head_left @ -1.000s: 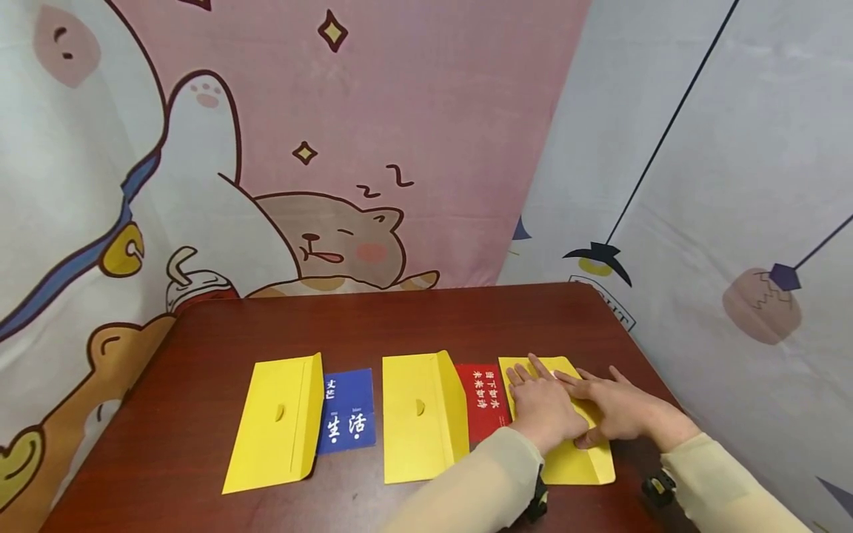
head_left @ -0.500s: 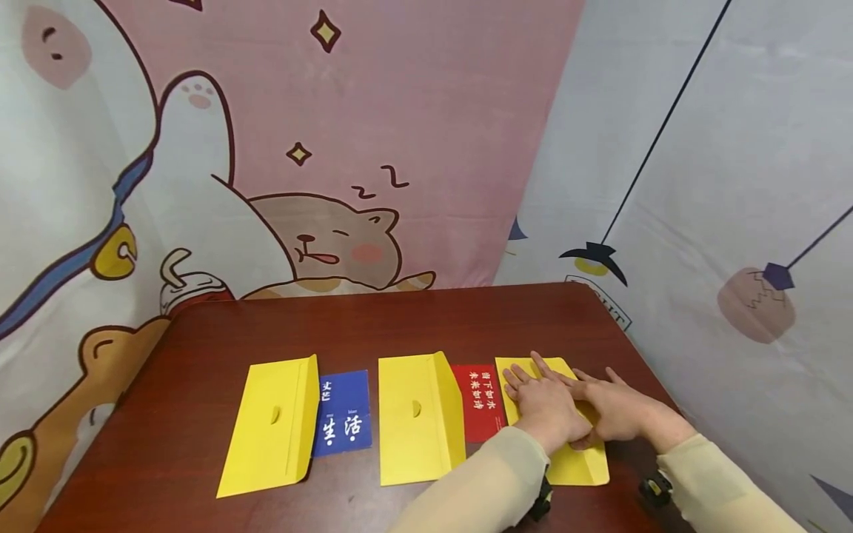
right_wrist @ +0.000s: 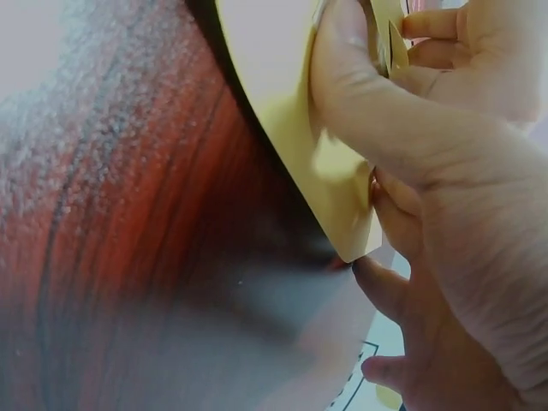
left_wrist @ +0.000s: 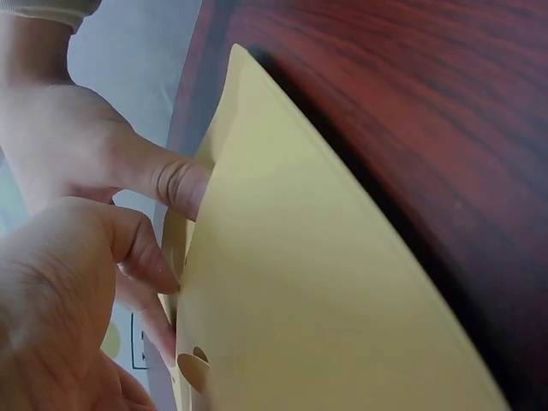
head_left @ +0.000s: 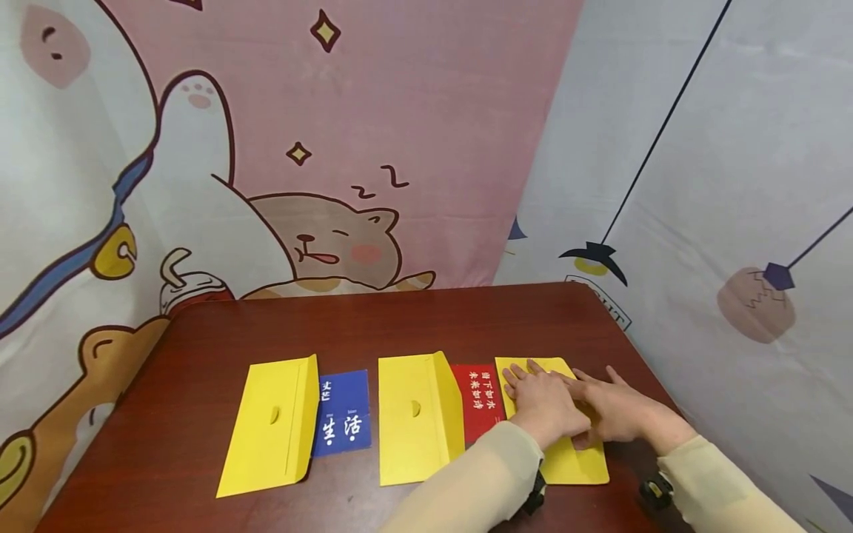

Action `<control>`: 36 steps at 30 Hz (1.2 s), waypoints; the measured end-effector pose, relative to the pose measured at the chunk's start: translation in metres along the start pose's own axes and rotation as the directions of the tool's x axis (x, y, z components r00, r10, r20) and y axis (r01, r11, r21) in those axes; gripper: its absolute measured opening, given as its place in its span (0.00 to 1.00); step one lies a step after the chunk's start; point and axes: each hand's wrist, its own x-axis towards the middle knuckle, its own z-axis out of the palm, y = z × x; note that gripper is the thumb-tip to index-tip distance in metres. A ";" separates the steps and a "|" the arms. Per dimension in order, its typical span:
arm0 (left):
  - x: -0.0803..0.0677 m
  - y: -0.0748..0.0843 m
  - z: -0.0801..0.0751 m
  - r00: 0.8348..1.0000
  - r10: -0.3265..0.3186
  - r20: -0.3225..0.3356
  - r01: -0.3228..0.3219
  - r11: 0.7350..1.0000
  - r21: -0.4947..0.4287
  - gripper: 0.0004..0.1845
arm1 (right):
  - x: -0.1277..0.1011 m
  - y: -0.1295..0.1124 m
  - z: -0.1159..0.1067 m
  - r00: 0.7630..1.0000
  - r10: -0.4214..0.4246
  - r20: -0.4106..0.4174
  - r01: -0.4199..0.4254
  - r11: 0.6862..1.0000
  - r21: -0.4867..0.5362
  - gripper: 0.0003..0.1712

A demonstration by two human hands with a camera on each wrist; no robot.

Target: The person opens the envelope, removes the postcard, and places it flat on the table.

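1. Envelope work is in hand: the rightmost yellow envelope lies flat near the right edge of the tabletop, just beside a red card, and both hands rest on it.
2. Left hand lies palm down on the envelope, fingers straight and spread, pressing the paper rather than gripping it.
3. Right hand lies beside it, touching it, fingers stretched over the same envelope; the right wrist view shows its thumb pressing a folded yellow edge, with nothing closed inside the hand.
4. My reading: the step is flattening or creasing the flap of this envelope, so a next move calls for even pressure along the fold while the paper is kept from sliding.
5. Further left lie a second yellow envelope, a blue card and a third yellow envelope, untouched.
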 end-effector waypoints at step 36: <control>0.000 -0.014 -0.010 0.996 0.087 0.020 -0.085 0.994 -0.070 0.37 | -0.005 -0.003 -0.012 0.999 0.024 0.047 -0.019 0.993 -0.115 0.63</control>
